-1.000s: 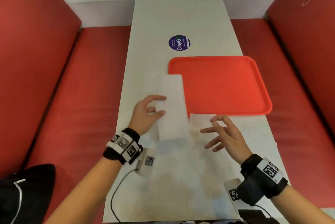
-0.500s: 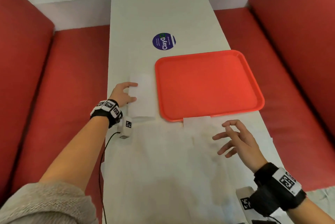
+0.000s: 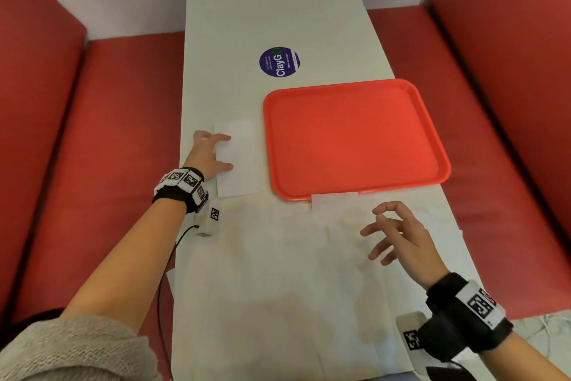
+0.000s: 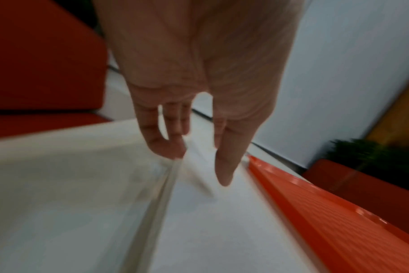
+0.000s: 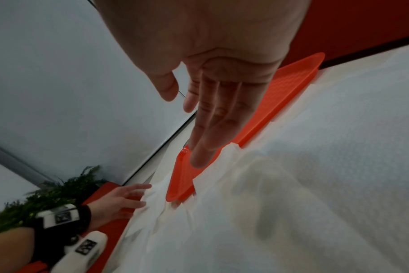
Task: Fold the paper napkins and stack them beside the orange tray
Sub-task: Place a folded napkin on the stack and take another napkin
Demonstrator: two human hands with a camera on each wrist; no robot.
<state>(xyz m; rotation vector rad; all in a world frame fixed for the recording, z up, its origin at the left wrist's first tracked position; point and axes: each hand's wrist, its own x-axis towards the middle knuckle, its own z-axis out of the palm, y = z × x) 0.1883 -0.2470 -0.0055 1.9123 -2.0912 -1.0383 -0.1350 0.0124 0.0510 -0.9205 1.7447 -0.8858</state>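
Folded napkin (image 3: 236, 158) flat on the white table (image 3: 247, 10), near its left edge, just left of the orange tray (image 3: 355, 139) — long axis running away from the person, parallel to the tray's left rim. Left hand (image 3: 207, 155) resting on the napkin's left side, fingers (image 4: 224, 166) straight and spread, pressing rather than gripping. More napkins (image 3: 278, 288) spread loose and unfolded across the table's near end, one corner (image 3: 335, 200) lapping onto the tray's near rim. Right hand (image 3: 398, 235) above those loose sheets near the right edge, fingers relaxed and slightly curled, holding nothing. Probably the stack-placing step, with the next sheet due for folding. Loose sheets directly under the right hand — the nearer hand for the next pickup, stack lying forward and to the left.
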